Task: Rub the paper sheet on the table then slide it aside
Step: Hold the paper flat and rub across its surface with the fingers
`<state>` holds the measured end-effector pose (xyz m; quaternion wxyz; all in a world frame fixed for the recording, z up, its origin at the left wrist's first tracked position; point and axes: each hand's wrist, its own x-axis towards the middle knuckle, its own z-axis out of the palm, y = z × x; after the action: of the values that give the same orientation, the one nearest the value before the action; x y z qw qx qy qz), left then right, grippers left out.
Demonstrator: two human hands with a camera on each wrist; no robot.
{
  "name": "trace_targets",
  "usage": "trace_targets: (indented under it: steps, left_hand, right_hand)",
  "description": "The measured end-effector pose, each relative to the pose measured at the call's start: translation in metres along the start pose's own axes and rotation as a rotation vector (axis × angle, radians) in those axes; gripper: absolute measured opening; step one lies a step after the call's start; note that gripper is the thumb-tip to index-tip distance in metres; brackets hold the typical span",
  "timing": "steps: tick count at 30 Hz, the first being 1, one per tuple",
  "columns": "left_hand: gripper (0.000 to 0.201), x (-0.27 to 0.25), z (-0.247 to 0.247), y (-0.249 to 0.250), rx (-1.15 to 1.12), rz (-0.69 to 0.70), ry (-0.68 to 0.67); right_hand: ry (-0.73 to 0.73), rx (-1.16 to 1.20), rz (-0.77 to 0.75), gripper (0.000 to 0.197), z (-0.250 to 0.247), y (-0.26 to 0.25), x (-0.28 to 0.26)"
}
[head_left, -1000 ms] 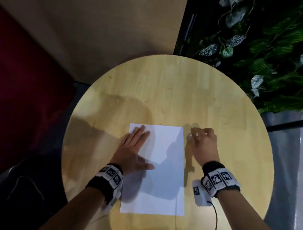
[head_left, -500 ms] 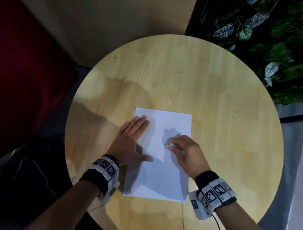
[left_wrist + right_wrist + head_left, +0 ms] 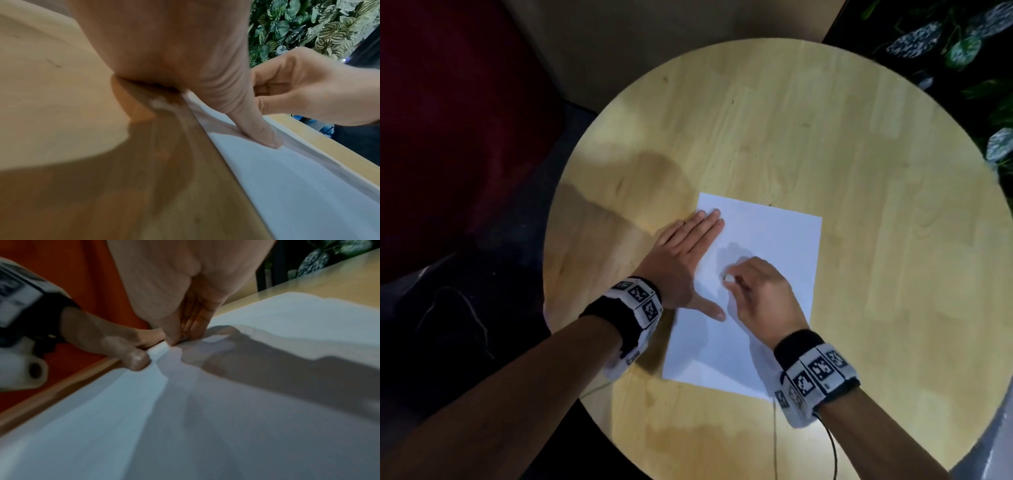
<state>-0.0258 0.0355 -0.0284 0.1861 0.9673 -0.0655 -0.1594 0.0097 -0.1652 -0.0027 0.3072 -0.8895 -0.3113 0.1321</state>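
Observation:
A white paper sheet (image 3: 774, 240) lies on the round wooden table (image 3: 791, 120), slightly turned. My left hand (image 3: 688, 246) lies flat with straight fingers across the sheet's left edge, and its thumb (image 3: 257, 126) presses on the paper (image 3: 308, 186). My right hand (image 3: 753, 294) is over the middle of the sheet with curled fingers. Those fingers pinch a small white eraser-like object (image 3: 727, 277) down against the paper (image 3: 205, 418). In the right wrist view my right hand (image 3: 185, 313) hides most of that object, and the left thumb (image 3: 135, 360) lies close beside it.
Leafy plants (image 3: 969, 41) stand past the table's right rim. Dark red flooring (image 3: 448, 120) lies to the left and a beige panel (image 3: 654, 34) at the back. A thin cable (image 3: 832, 445) hangs from my right wristband over the near table edge.
My right hand moved left from beside the sheet's right edge onto its middle, still pinching the small white object. The left hand stayed flat on the left edge.

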Motion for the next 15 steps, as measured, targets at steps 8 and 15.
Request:
trace_targets:
  steps: [8, 15]
  left_hand:
    - [0.151, 0.003, -0.004, 0.0, -0.026, -0.02, -0.05]
    - [0.152, 0.002, -0.002, 0.001, -0.024, -0.032, -0.039]
  right_hand:
    - [0.12, -0.031, 0.028, 0.005, -0.003, 0.015, 0.059]
    - [-0.03, -0.028, -0.088, 0.007, -0.006, 0.012, 0.032]
